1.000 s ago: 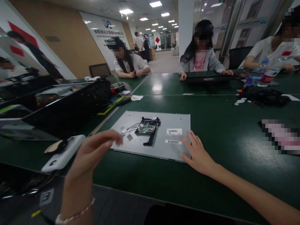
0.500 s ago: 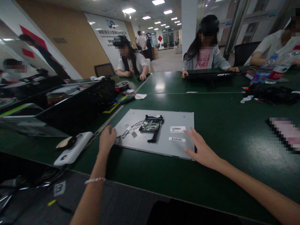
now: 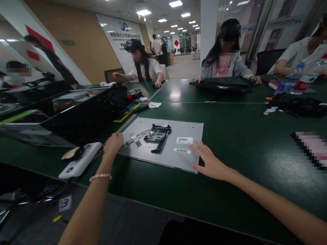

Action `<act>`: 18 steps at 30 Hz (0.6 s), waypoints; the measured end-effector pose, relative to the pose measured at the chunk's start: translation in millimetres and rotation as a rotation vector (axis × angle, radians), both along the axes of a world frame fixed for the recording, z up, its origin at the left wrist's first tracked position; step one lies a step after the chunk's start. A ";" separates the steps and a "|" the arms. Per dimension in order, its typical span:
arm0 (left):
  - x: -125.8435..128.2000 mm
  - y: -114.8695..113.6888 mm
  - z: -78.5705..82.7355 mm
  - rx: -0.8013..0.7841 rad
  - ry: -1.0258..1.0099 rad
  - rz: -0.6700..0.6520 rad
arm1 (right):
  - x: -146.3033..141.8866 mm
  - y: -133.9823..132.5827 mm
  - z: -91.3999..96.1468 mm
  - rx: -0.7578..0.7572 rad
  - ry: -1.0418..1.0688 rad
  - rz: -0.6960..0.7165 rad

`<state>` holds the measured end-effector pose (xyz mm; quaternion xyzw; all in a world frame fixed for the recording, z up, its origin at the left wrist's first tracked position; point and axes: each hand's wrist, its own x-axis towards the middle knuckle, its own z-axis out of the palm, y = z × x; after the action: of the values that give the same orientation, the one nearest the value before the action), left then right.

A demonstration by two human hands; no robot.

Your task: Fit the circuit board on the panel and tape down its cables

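Observation:
A flat silver display panel lies back side up on the green table. Fixed on it are a small green circuit board and a black plastic bracket; thin grey cables run from the board to the left edge, where tape holds them. My left hand is closed around that left edge, with its fingertips partly hidden. At the right edge, my right hand is open with fingers spread, its fingertips over the panel near two white labels.
To the left are a white power bank and an open black computer case. A phone lies at the right, with bottles and a black bag farther back. Across the table, a person holds a black monitor.
The panel has slid a little to the left together with both my hands. Across the table, the person's black monitor has tilted, and another person has raised an arm.

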<state>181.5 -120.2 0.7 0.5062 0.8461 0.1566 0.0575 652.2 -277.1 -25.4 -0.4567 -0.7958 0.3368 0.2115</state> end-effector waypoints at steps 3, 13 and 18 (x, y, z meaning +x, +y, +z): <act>-1.8 3.5 5.1 -0.010 -0.004 0.020 | -5.4 1.6 1.4 -0.027 -0.003 0.020; -3.5 0.4 5.4 0.055 0.000 0.013 | -6.9 7.5 14.3 -0.127 0.144 0.014; 0.1 12.1 13.3 0.083 0.032 -0.132 | -13.9 12.8 10.5 -0.182 0.330 -0.228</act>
<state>181.6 -108.1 14.0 0.5652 0.8046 0.1792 0.0330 638.3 -264.3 -14.9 -0.4994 -0.6600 0.4513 0.3335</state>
